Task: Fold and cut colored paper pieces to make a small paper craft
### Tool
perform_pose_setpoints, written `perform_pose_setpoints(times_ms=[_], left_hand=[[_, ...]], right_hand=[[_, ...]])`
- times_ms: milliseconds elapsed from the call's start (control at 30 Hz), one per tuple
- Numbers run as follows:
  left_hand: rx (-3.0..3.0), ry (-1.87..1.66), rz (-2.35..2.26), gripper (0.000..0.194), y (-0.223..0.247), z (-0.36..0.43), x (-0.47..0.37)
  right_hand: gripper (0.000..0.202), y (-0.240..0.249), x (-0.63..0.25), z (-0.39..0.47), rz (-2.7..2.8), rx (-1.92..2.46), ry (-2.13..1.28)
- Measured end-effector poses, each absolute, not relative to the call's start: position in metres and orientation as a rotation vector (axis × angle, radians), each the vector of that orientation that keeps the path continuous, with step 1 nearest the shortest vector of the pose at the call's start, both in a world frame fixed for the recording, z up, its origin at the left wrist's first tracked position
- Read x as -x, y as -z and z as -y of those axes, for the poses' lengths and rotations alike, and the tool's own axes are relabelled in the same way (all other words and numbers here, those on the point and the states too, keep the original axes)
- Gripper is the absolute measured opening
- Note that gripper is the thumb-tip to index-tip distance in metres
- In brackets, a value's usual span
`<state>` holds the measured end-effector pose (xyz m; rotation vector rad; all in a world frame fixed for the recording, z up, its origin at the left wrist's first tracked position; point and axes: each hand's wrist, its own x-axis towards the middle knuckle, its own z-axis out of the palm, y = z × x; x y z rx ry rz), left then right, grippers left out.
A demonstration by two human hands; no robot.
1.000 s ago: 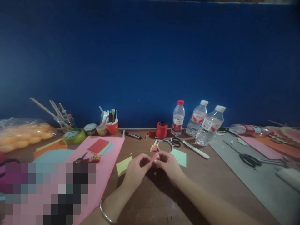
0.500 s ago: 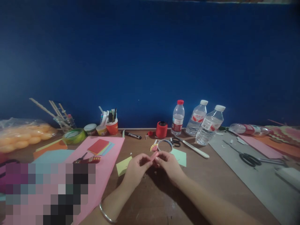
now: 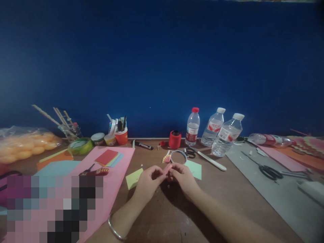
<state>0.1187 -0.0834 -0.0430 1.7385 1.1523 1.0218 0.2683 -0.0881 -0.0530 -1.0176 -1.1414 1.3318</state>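
Between the fingertips of both hands is a small folded strip of pink paper (image 3: 167,168), pinched above the brown table. My left hand (image 3: 150,179) grips its left side with thumb and fingers, and my right hand (image 3: 182,179) grips the right side. Just beyond the fingers lies a little pleated paper fan (image 3: 166,158) in yellow and pink, beside a roll of tape (image 3: 179,157). A yellow paper piece (image 3: 134,179) is left of my left hand. Partly behind my right hand lies a pale green paper (image 3: 194,169).
Scissors (image 3: 189,153), a white-handled knife (image 3: 211,161), a red container (image 3: 174,139) and water bottles (image 3: 192,130) stand or lie farther back. Pink sheet (image 3: 116,175) with coloured papers (image 3: 107,158) is at left; a grey mat (image 3: 263,189) with black-handled scissors (image 3: 270,172) at right.
Both hands stay almost in place, still pinching the pink paper, with only slight finger movement. The view has shifted a tiny amount.
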Motion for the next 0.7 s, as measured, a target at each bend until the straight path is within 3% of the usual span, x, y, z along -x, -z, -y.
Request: perform_pose_setpoints(times_ms=[67, 233, 700], left_hand=[[-1.765, -1.011, -1.171, 0.018, 0.0412, 0.0847, -0.1193], [-1.773, -0.968, -1.146, 0.017, 0.0374, 0.088, -0.12], [-1.819, -0.92, -1.131, 0.011, 0.0357, 0.0915, -0.1221]], right_hand=[[0.007, 0.0539, -0.2689, 0.0881, 1.174, 1.069, -1.269], [0.026, 0.0537, -0.2695, 0.0881, 1.202, 1.092, -1.238], [0.024, 0.0525, -0.2692, 0.0878, 1.212, 1.045, -1.314]])
